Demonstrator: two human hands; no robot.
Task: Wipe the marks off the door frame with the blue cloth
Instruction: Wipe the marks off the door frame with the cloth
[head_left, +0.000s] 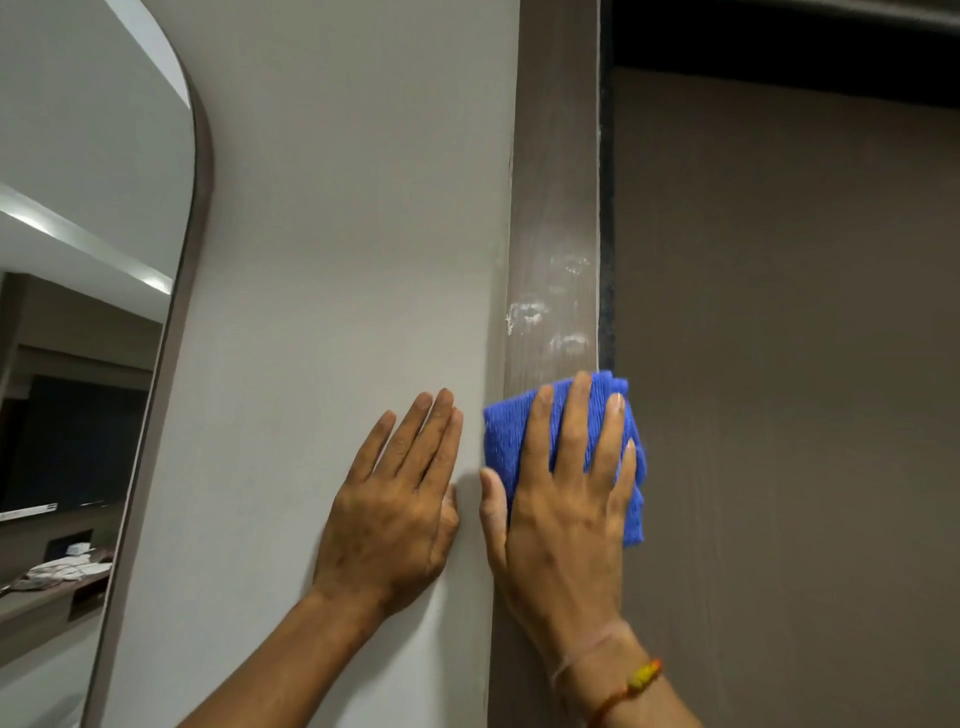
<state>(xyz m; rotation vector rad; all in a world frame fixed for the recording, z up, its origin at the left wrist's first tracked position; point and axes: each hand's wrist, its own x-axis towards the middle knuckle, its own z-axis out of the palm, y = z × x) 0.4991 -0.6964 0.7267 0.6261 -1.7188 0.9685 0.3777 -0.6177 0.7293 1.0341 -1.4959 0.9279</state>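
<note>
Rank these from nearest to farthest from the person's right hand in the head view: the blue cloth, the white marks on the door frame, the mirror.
1. Blue cloth: pressed flat under the right hand.
2. White marks: on the door frame, just above the cloth.
3. Mirror: far left, beyond the left hand.

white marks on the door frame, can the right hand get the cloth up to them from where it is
Probably yes: the right hand presses the blue cloth on the door frame just below the white marks, nothing between.
</note>
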